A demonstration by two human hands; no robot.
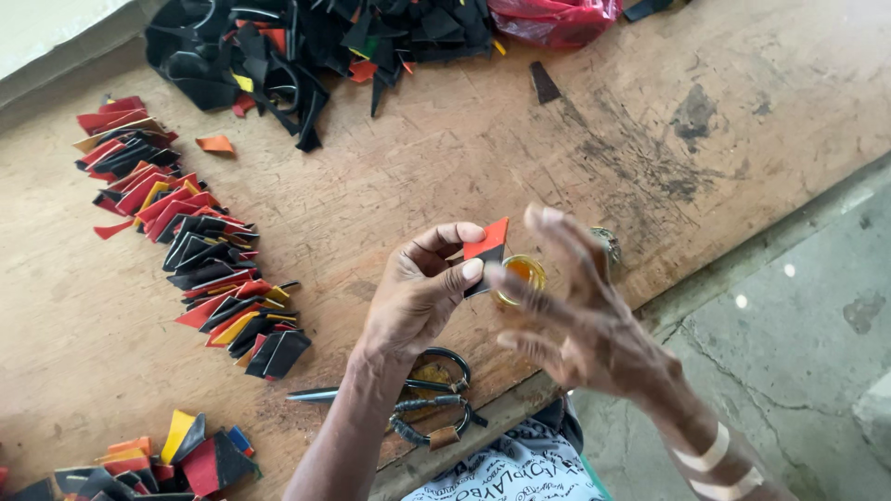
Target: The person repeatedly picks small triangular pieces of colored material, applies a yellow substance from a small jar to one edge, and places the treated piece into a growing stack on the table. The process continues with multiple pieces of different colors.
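Observation:
My left hand [419,292] pinches a small red and black leather piece [487,246] between thumb and fingers, held above the wooden table [520,148]. My right hand [580,311] is beside it, blurred, fingers spread and holding nothing, just in front of a small jar of amber glue [525,272] near the table's front edge. The jar's lid [608,243] lies partly hidden behind my right fingers.
A long row of folded red, black and yellow pieces [200,250] runs down the left. More lie at the bottom left [176,459]. A heap of black scraps [306,42] and a red bag [552,19] sit at the back. Scissors [422,394] lie under my left wrist.

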